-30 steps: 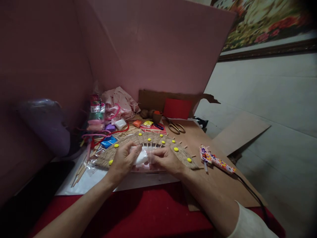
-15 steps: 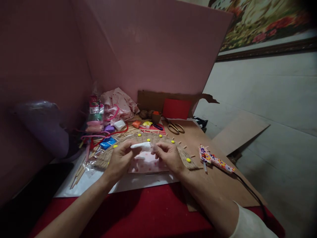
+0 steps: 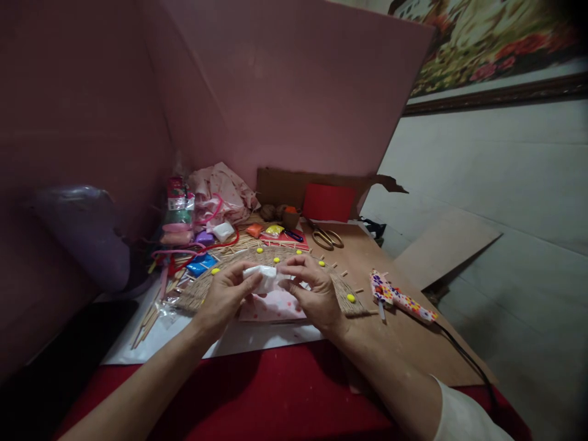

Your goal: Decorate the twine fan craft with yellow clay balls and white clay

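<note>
Hands meet mid-table: left hand (image 3: 225,294) and right hand (image 3: 312,291) both pinch the white lump (image 3: 263,277) above the woven arch (image 3: 342,294). Glue gun (image 3: 399,297) lies right, bare cardboard (image 3: 367,257) beyond.

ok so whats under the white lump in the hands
Below the white lump, held by the left hand and right hand, lie pink dotted paper and a woven arch. The hands cover the arch's middle.

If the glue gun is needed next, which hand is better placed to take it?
Probably the right hand: the glue gun lies on its side. The left hand would have to cross over; both hold the white packet.
</note>
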A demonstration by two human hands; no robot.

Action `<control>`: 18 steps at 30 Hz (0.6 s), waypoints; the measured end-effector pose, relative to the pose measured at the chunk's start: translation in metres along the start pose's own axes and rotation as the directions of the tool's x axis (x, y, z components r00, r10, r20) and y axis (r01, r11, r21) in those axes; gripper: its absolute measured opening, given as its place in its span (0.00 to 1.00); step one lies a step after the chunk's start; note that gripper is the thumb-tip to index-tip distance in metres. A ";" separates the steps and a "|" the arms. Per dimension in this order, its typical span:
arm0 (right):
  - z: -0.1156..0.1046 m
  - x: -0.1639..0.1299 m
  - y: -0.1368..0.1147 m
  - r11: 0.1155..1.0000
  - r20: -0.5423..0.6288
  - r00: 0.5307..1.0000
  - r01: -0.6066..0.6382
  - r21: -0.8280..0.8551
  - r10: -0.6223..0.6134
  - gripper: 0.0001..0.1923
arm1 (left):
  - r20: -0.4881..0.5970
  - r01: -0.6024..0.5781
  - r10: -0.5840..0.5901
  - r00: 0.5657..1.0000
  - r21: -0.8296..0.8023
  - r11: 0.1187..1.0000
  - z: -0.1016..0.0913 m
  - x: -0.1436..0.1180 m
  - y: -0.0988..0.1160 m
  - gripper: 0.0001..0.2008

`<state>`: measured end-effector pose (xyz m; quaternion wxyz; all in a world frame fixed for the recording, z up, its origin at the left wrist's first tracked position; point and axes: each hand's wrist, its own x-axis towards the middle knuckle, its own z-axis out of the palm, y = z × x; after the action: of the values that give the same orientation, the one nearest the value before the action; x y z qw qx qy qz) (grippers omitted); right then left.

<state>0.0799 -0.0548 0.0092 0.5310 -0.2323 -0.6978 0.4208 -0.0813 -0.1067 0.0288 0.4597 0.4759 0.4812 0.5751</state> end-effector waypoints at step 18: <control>-0.001 -0.001 0.004 0.991 0.101 0.991 0.102 -0.088 -0.093 0.14 | -0.015 -0.064 0.068 0.998 0.170 0.983 -0.002 0.001 -0.006 0.12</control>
<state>0.0812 -0.0533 0.0051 0.5050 -0.2016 -0.7521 0.3723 -0.0827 -0.1051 0.0226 0.3931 0.5229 0.5172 0.5519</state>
